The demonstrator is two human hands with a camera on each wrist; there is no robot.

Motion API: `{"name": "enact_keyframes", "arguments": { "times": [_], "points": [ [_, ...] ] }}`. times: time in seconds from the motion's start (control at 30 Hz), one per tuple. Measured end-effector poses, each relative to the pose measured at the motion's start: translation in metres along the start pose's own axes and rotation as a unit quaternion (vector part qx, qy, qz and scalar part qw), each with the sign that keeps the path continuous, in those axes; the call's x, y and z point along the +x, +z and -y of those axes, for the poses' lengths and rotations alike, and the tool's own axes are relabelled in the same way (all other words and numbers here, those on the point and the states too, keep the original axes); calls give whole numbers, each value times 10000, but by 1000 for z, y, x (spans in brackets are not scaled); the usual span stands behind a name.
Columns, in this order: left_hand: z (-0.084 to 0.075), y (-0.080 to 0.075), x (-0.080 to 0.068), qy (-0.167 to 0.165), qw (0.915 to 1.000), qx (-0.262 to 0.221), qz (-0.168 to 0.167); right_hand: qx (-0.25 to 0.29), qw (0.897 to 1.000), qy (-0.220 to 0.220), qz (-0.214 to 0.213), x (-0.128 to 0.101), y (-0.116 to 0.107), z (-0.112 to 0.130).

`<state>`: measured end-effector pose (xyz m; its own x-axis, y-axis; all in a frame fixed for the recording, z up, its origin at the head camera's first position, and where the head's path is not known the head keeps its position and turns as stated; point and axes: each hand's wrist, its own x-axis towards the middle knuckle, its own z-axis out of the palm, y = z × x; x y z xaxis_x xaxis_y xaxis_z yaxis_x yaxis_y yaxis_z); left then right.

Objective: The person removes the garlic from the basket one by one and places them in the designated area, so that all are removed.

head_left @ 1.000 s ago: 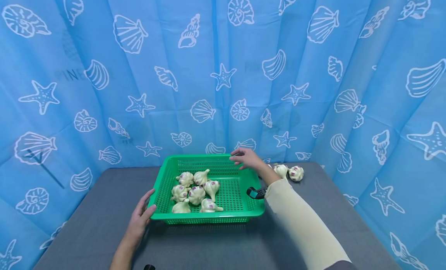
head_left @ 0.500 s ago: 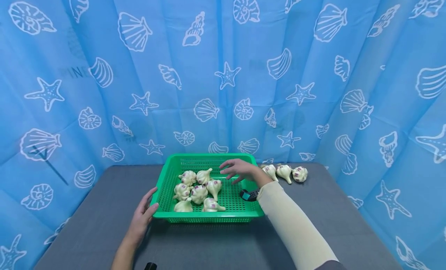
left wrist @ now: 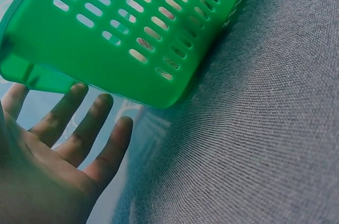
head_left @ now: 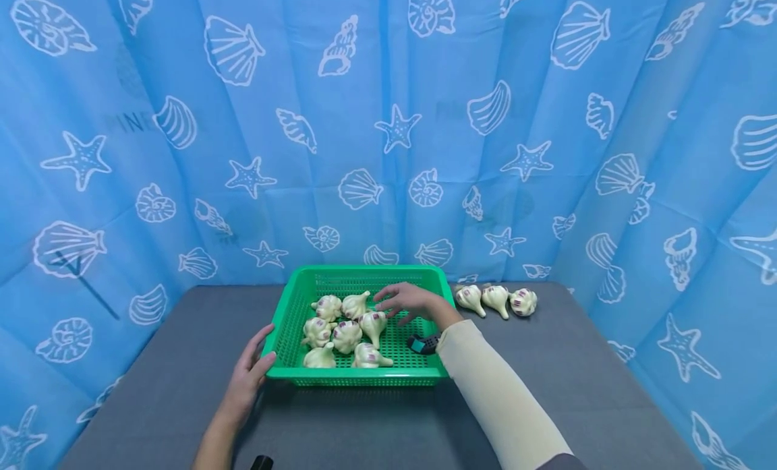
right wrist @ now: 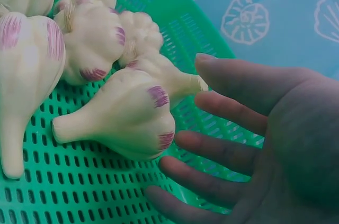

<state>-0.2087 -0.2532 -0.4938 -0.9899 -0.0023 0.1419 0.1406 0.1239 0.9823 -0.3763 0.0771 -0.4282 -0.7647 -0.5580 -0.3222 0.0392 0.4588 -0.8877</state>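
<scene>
A green plastic basket (head_left: pixel 364 373) with slotted walls holds several garlic bulbs, mostly in its left half. My right hand (head_left: pixel 415 303) reaches over the basket's right half, fingers spread and holding nothing. In the right wrist view its fingertips come right up to the round end of one garlic bulb (right wrist: pixel 127 118); another bulb (right wrist: pixel 164 73) points its stem toward the thumb. At the basket's left front corner my left hand (head_left: pixel 247 369) touches the rim. The left wrist view shows its fingers (left wrist: pixel 90 128) extended and spread just below the rim; the thumb is hidden there.
Three loose garlic bulbs (head_left: pixel 495 299) lie on the grey table (head_left: pixel 583 369) to the right of the basket. A blue shell-print curtain (head_left: pixel 388 153) hangs close behind and at both sides. A small black object (head_left: pixel 262 462) shows at the bottom edge.
My right hand has moved left and down from the basket's back right rim toward the garlic inside. The loose bulbs on the right are now uncovered. My left hand stays at the rim.
</scene>
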Motion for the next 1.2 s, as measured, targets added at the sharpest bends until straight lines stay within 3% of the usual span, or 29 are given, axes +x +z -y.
{"name": "enact_keyframes", "arguments": {
  "times": [0.23,0.57,0.87,1.2],
  "points": [
    [0,-1,0,-47,10000,-28,-2,-79,9998,111,143,0,3,1],
    [-3,-2,1,-173,9998,-15,28,-596,9951,295,725,3,14,5],
    [-1,1,1,-4,10000,28,9,-1323,9886,330,632,11,28,10],
    [-2,0,1,-108,9999,36,-33,-1827,9817,-7,544,7,27,14]
  ]
}}
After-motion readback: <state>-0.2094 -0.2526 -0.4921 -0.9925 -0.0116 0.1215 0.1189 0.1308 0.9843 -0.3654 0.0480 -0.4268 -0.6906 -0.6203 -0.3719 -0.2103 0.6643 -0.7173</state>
